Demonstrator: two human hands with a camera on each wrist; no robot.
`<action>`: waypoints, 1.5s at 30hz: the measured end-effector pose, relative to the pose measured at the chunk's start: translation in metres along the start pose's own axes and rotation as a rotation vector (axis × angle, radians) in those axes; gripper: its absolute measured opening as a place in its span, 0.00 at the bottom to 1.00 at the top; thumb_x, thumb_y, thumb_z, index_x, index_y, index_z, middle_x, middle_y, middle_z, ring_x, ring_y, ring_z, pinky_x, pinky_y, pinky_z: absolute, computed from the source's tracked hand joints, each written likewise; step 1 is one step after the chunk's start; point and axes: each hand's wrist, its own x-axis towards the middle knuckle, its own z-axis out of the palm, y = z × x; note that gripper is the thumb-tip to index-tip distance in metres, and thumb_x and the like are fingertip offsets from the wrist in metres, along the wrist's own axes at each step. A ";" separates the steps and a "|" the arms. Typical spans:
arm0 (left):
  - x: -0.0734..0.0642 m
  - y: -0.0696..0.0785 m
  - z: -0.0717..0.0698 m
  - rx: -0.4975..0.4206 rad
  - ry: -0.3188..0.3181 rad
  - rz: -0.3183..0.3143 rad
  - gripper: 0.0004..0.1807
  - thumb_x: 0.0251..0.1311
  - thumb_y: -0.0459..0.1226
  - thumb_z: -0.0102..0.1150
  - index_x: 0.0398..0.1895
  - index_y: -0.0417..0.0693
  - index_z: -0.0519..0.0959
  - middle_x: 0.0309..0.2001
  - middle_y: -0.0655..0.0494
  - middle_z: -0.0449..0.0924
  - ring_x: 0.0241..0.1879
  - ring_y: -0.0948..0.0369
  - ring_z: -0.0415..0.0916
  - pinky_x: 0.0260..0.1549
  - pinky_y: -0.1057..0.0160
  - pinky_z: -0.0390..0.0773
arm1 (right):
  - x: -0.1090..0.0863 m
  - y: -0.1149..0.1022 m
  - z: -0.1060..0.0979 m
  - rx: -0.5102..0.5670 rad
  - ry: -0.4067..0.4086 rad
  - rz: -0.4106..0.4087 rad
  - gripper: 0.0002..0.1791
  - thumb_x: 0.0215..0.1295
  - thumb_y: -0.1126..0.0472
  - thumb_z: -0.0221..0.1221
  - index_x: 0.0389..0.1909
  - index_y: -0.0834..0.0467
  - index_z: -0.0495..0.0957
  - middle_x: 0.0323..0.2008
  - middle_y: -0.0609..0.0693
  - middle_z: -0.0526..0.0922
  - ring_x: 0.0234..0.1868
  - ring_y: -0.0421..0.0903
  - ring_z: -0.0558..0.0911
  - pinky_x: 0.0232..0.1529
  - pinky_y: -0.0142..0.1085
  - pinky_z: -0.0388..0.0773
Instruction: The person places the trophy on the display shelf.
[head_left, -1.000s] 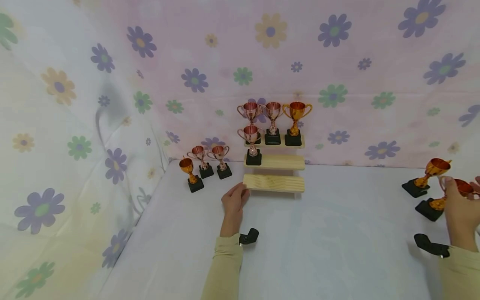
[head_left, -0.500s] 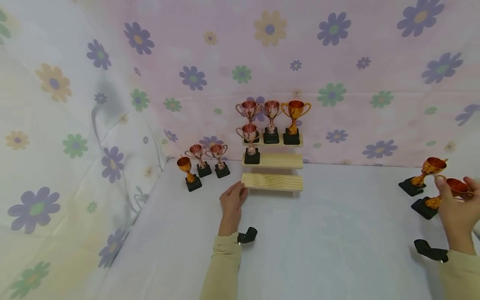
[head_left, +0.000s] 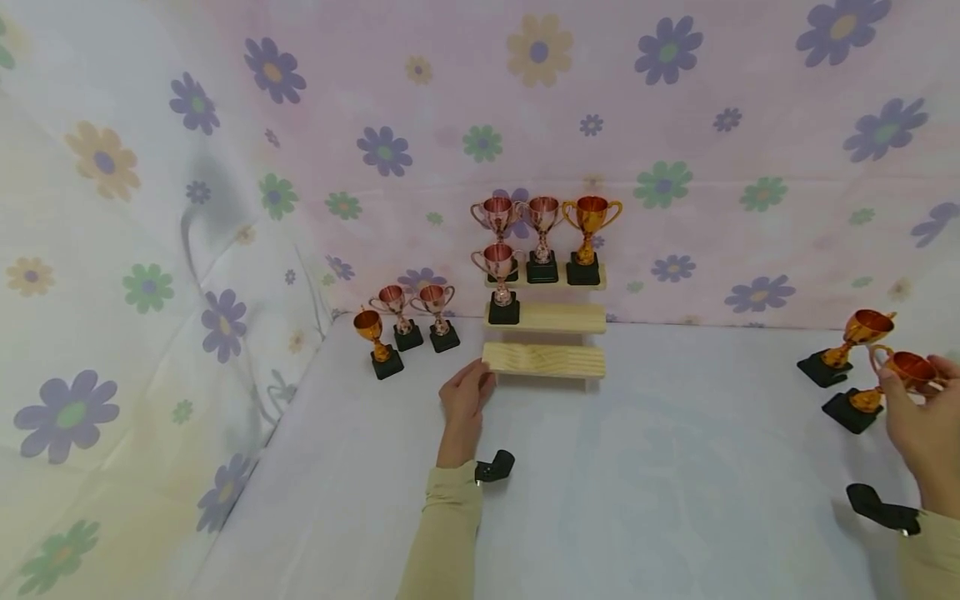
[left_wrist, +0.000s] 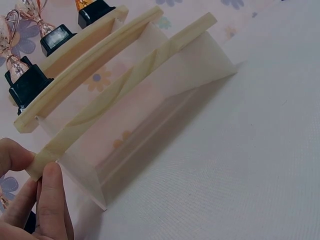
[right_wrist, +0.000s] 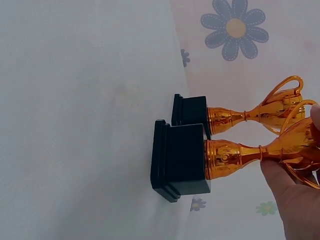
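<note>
My left hand [head_left: 462, 402] pinches the left end of the lowest step of a three-tier wooden shelf [head_left: 551, 360], thumb on top and fingers beneath in the left wrist view. At the far right, my right hand [head_left: 924, 425] holds a gold trophy cup [right_wrist: 225, 159] by its bowl, thumb against the underside. Its black square base [head_left: 853, 412] points down toward the table; whether it touches is hard to tell. Just behind stands a second gold trophy [head_left: 855, 343]. On the middle step sits a rose-gold trophy [head_left: 502, 287] at the left end.
The top step bears two rose-gold trophies, one at the middle [head_left: 543, 237], and a gold trophy [head_left: 589, 237] at right. Left of the shelf stand a gold trophy [head_left: 380, 346] and two rose-gold trophies, the nearer to the shelf [head_left: 438, 317]. Flowered cloth [head_left: 450, 75] hangs behind.
The view has shifted slightly. My right wrist has moved a little right in the last half second, with the held trophy nearly in place. My left hand stays on the shelf.
</note>
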 end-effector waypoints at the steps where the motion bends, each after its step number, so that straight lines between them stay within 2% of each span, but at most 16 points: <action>1: 0.000 0.000 0.000 0.000 -0.002 0.004 0.17 0.64 0.28 0.64 0.55 0.32 0.82 0.48 0.42 0.82 0.42 0.59 0.82 0.44 0.67 0.86 | 0.000 0.001 0.000 -0.011 0.007 -0.008 0.33 0.80 0.55 0.44 0.80 0.57 0.47 0.76 0.62 0.56 0.73 0.62 0.59 0.79 0.43 0.58; 4: 0.001 0.000 0.000 -0.003 -0.002 0.006 0.17 0.63 0.28 0.64 0.54 0.33 0.82 0.48 0.42 0.81 0.43 0.59 0.82 0.44 0.67 0.86 | 0.000 0.005 0.002 0.042 0.011 0.009 0.31 0.80 0.56 0.45 0.80 0.52 0.49 0.78 0.58 0.56 0.77 0.56 0.59 0.80 0.40 0.54; 9: 0.001 0.000 0.002 -0.003 -0.002 -0.007 0.17 0.62 0.29 0.65 0.54 0.34 0.82 0.48 0.43 0.81 0.43 0.59 0.82 0.46 0.67 0.86 | -0.002 0.015 0.010 0.217 0.078 0.040 0.31 0.78 0.52 0.51 0.77 0.39 0.54 0.76 0.42 0.60 0.78 0.38 0.58 0.78 0.32 0.55; 13: 0.002 0.000 0.002 0.001 -0.004 -0.010 0.17 0.63 0.29 0.65 0.54 0.34 0.82 0.47 0.43 0.81 0.42 0.60 0.82 0.45 0.67 0.86 | -0.007 0.019 0.015 0.264 0.133 0.024 0.31 0.75 0.51 0.54 0.76 0.39 0.58 0.74 0.38 0.63 0.76 0.36 0.61 0.76 0.31 0.59; 16: 0.001 0.001 0.001 0.005 -0.002 -0.008 0.17 0.62 0.29 0.65 0.54 0.34 0.82 0.47 0.44 0.82 0.41 0.60 0.82 0.45 0.67 0.86 | -0.017 0.018 0.021 0.319 0.186 -0.089 0.30 0.73 0.58 0.59 0.74 0.44 0.65 0.68 0.37 0.71 0.70 0.35 0.69 0.71 0.28 0.66; 18: 0.001 0.003 0.000 0.009 0.002 -0.004 0.17 0.62 0.29 0.65 0.54 0.34 0.82 0.47 0.44 0.82 0.41 0.60 0.82 0.45 0.67 0.86 | -0.024 0.016 0.025 0.341 0.219 -0.233 0.29 0.70 0.65 0.62 0.71 0.49 0.71 0.60 0.31 0.74 0.62 0.32 0.74 0.66 0.24 0.71; 20: 0.000 0.003 0.000 0.011 0.007 -0.001 0.17 0.62 0.29 0.65 0.54 0.34 0.83 0.47 0.44 0.82 0.41 0.60 0.82 0.45 0.67 0.86 | -0.031 0.014 0.030 0.337 0.243 -0.397 0.30 0.64 0.73 0.65 0.67 0.56 0.76 0.53 0.25 0.73 0.56 0.29 0.75 0.60 0.20 0.73; 22: 0.001 0.002 0.000 0.014 0.010 -0.001 0.16 0.63 0.29 0.65 0.54 0.35 0.82 0.47 0.44 0.82 0.41 0.60 0.82 0.45 0.67 0.86 | -0.038 0.010 0.032 0.321 0.242 -0.524 0.30 0.58 0.80 0.66 0.63 0.61 0.78 0.49 0.21 0.72 0.54 0.26 0.75 0.55 0.16 0.73; 24: 0.002 0.002 0.000 0.016 0.010 -0.004 0.17 0.63 0.29 0.65 0.54 0.35 0.82 0.47 0.44 0.82 0.41 0.61 0.82 0.45 0.67 0.86 | -0.042 0.007 0.034 0.327 0.221 -0.615 0.32 0.53 0.85 0.66 0.61 0.66 0.79 0.48 0.21 0.72 0.53 0.24 0.75 0.52 0.13 0.73; 27: 0.002 0.001 0.000 0.012 0.008 -0.012 0.17 0.63 0.29 0.66 0.54 0.35 0.82 0.46 0.45 0.82 0.40 0.61 0.82 0.44 0.68 0.86 | -0.046 0.002 0.035 0.358 0.174 -0.684 0.33 0.48 0.88 0.66 0.59 0.69 0.79 0.48 0.22 0.74 0.50 0.23 0.76 0.48 0.11 0.72; 32: 0.002 0.000 0.000 0.002 0.006 -0.006 0.16 0.62 0.29 0.66 0.54 0.34 0.83 0.45 0.45 0.82 0.39 0.61 0.82 0.43 0.68 0.86 | -0.052 -0.007 0.037 0.434 0.078 -0.739 0.35 0.45 0.88 0.67 0.59 0.70 0.79 0.49 0.27 0.79 0.46 0.24 0.79 0.46 0.12 0.73; 38: 0.001 0.000 -0.001 0.004 0.000 -0.001 0.17 0.62 0.28 0.65 0.54 0.34 0.82 0.45 0.45 0.82 0.40 0.61 0.82 0.44 0.68 0.86 | -0.067 -0.026 0.052 0.535 -0.044 -0.821 0.36 0.41 0.91 0.67 0.57 0.72 0.79 0.49 0.34 0.83 0.46 0.28 0.82 0.46 0.16 0.77; 45: 0.000 0.000 0.000 0.014 0.001 0.002 0.17 0.62 0.29 0.66 0.54 0.35 0.82 0.46 0.44 0.82 0.40 0.60 0.82 0.44 0.67 0.86 | -0.087 -0.056 0.076 0.515 -0.181 -0.916 0.42 0.36 0.92 0.69 0.59 0.70 0.79 0.49 0.32 0.81 0.47 0.27 0.81 0.44 0.18 0.79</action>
